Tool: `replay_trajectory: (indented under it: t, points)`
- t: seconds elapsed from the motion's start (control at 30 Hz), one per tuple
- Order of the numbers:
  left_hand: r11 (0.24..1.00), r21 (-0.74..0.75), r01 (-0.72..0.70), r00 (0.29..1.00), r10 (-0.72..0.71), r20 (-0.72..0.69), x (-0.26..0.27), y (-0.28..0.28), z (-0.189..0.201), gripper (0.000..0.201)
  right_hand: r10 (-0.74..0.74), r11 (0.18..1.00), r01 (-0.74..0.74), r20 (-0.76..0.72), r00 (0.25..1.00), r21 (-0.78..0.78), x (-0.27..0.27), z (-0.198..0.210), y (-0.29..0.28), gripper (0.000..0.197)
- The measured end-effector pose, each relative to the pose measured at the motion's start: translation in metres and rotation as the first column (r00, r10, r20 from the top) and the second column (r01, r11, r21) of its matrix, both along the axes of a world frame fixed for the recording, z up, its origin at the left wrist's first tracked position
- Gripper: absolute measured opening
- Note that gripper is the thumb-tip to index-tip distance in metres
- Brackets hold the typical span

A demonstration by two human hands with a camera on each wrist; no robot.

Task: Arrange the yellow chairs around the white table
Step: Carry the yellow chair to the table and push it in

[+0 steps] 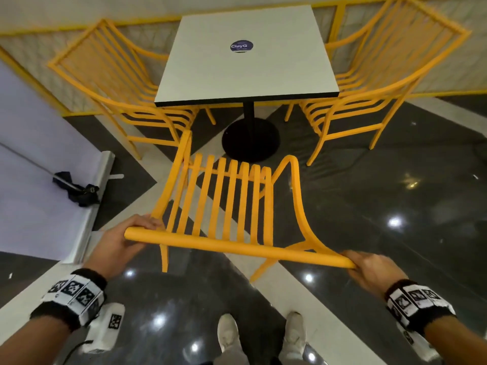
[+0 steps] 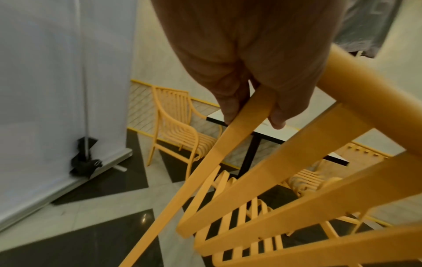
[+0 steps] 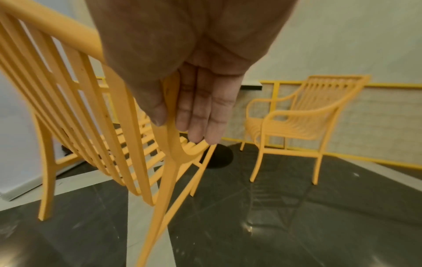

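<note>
The white square table point(image 1: 247, 61) stands on a black pedestal. One yellow slatted chair point(image 1: 105, 75) is tucked at its left side, another yellow chair point(image 1: 382, 75) at its right. A third yellow chair point(image 1: 232, 204) is in front of me, its seat facing the table's near edge. My left hand point(image 1: 131, 238) grips the left end of its top rail, fingers curled round the corner post point(image 2: 230, 139). My right hand point(image 1: 369, 267) holds the right end, thumb and fingers pinching the curved side post point(image 3: 169, 142). I cannot tell whether its legs touch the floor.
A white banner stand point(image 1: 39, 167) with a black clamp point(image 1: 76, 188) occupies the left. A yellow railing point(image 1: 31, 30) runs along the wall behind the table. The round black base point(image 1: 250, 140) sits just beyond the held chair's seat. My shoes point(image 1: 229, 335) are on glossy dark tiles.
</note>
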State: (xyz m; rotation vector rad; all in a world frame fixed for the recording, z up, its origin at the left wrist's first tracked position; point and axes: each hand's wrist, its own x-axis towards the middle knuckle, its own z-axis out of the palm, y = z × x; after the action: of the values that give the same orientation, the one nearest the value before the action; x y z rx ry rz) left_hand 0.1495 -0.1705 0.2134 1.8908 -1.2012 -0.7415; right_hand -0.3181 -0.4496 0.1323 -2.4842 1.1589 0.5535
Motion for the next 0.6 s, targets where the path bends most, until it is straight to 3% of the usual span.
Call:
replay_trajectory:
  t: [0.07, 0.17, 0.23, 0.33, 0.47, 0.6]
  points:
    - [0.999, -0.046, -0.015, 0.996, 0.011, -0.091, 0.004, 0.008, -0.02, 0.033, 0.013, 0.998, -0.015, -0.034, 0.999, -0.06, -0.001, 0.015, 0.0, 0.043]
    - [0.997, 0.01, -0.076, 0.988, 0.077, -0.13, 0.004, 0.015, -0.053, 0.017, 0.029, 0.991, -0.042, -0.108, 0.994, -0.123, 0.001, 0.029, -0.002, 0.041]
    - [0.992, 0.034, -0.124, 0.979, 0.127, -0.158, -0.001, 0.02, -0.079, 0.02, 0.015, 0.991, -0.036, -0.154, 0.988, -0.13, 0.012, 0.037, -0.006, 0.039]
    - [0.981, 0.068, -0.181, 0.977, 0.187, -0.098, -0.014, 0.017, -0.101, 0.043, -0.01, 0.99, -0.014, -0.164, 0.986, -0.143, 0.024, 0.038, -0.004, 0.034]
    - [0.961, 0.046, -0.274, 0.957, 0.277, -0.084, -0.016, 0.012, -0.121, 0.031, -0.059, 0.992, 0.04, -0.158, 0.986, -0.123, 0.023, 0.019, -0.002, 0.039]
    - [0.958, 0.119, -0.259, 0.963, 0.266, -0.041, -0.024, 0.018, -0.132, 0.029, -0.174, 0.981, 0.161, -0.115, 0.978, -0.112, 0.017, 0.003, 0.007, 0.042]
